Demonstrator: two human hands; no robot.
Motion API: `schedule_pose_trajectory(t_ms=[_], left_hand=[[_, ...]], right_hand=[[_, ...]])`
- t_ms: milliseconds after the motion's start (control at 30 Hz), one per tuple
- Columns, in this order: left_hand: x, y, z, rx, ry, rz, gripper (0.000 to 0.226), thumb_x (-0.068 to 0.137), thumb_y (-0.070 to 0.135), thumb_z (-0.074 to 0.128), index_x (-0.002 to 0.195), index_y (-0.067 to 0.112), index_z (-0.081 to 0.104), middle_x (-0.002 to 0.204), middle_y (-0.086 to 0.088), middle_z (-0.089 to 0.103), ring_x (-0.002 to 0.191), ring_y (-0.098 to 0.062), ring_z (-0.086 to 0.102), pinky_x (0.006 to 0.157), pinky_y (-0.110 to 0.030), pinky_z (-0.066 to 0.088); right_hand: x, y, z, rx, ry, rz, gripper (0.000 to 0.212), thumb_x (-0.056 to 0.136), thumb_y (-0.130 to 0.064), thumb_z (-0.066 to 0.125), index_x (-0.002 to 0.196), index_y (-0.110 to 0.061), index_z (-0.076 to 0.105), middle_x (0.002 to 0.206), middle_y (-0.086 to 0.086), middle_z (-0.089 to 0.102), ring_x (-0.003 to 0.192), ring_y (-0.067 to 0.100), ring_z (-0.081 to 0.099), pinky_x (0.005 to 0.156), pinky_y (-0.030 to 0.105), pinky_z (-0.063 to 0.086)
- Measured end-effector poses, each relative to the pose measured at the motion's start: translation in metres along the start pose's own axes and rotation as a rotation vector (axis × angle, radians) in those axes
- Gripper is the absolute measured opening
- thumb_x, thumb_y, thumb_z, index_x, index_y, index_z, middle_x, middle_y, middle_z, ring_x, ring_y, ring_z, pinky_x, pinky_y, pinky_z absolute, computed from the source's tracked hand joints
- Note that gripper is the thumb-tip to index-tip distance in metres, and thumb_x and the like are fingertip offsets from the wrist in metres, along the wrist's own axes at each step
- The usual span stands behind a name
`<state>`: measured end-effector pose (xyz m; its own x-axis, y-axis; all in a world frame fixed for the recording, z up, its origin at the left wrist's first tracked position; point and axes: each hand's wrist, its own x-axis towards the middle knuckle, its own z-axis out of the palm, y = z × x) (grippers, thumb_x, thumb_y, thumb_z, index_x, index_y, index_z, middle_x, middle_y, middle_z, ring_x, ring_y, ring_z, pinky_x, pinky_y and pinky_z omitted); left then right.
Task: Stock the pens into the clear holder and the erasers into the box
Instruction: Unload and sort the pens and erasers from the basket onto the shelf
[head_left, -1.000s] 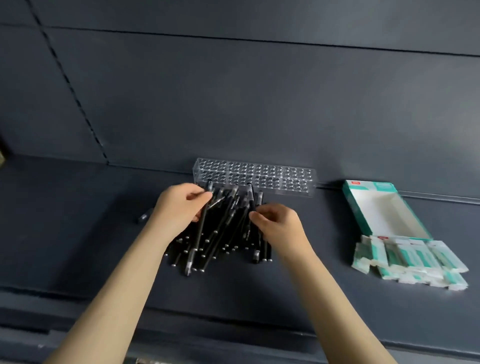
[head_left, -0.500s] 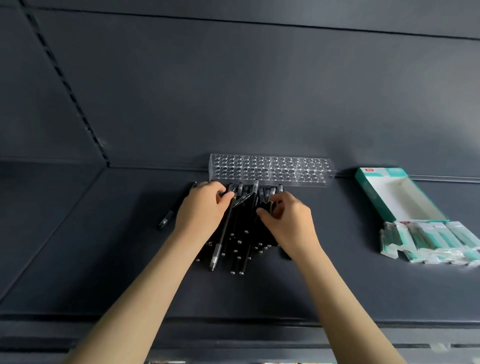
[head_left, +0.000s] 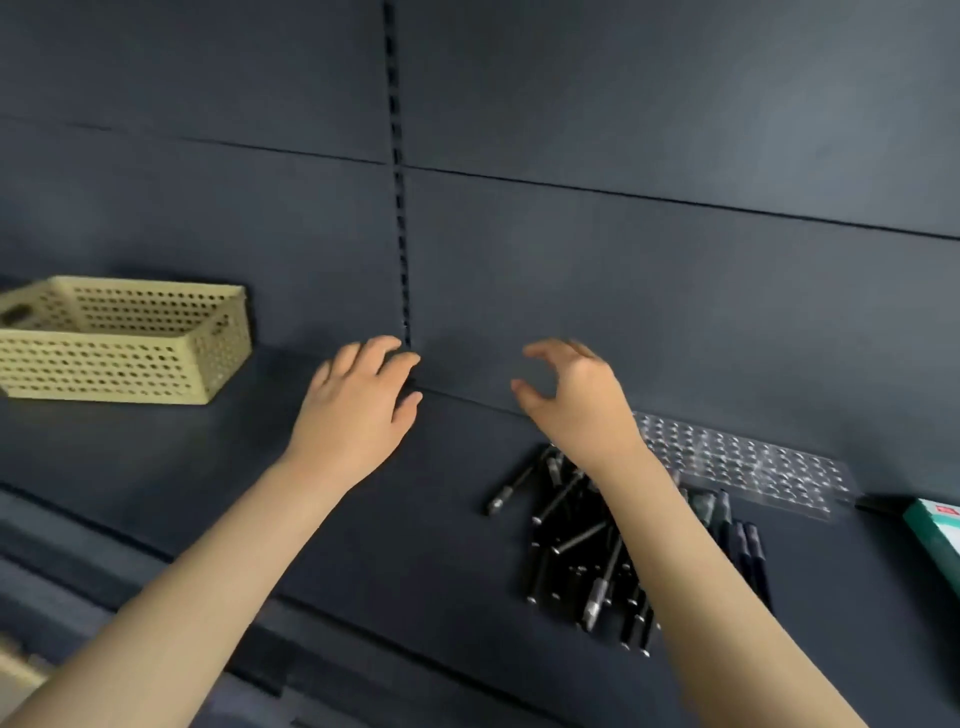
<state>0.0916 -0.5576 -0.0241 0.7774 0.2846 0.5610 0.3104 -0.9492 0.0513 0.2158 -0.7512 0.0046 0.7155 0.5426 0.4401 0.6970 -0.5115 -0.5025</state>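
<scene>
A pile of black pens lies on the dark shelf, partly behind my right forearm. The clear holder, full of round holes, sits against the back wall just beyond the pile. Only a green and white corner of the eraser box shows at the right edge; the erasers are out of view. My left hand hovers left of the pens with relaxed fingers and holds nothing. My right hand is raised above the pile, fingers loosely curled, also empty.
A yellow perforated basket stands on the shelf at the far left. A slotted upright rail runs down the dark back wall between my hands. The shelf's front edge runs diagonally below my forearms.
Both hands have lifted off the pen pile and hold nothing now. The view has swung left, so the pens, holder and box sit lower right and the yellow basket has come into view.
</scene>
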Motion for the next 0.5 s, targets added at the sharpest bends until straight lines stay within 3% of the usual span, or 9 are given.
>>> schedule_pose_trajectory(t_ms=[200, 500], left_hand=[[-0.007, -0.156, -0.05, 0.105, 0.016, -0.146, 0.042, 0.092, 0.035, 0.058, 0.131, 0.018, 0.059, 0.138, -0.002, 0.05, 0.124, -0.028, 0.045, 0.102, -0.048, 0.041], [-0.007, -0.401, -0.063, 0.137, -0.123, -0.246, 0.043, 0.096, 0.038, 0.051, 0.135, 0.02, 0.054, 0.145, -0.003, 0.044, 0.131, -0.028, 0.04, 0.107, -0.049, 0.037]], right_hand=[[0.059, -0.123, 0.086, 0.09, -0.101, -0.231, 0.038, 0.093, -0.032, 0.063, 0.128, -0.016, 0.059, 0.127, 0.001, 0.06, 0.12, 0.022, 0.053, 0.102, 0.042, 0.044], [0.135, -0.283, 0.255, 0.076, -0.178, -0.274, 0.035, 0.094, -0.029, 0.06, 0.127, -0.015, 0.059, 0.13, 0.002, 0.059, 0.12, 0.023, 0.053, 0.102, 0.039, 0.044]])
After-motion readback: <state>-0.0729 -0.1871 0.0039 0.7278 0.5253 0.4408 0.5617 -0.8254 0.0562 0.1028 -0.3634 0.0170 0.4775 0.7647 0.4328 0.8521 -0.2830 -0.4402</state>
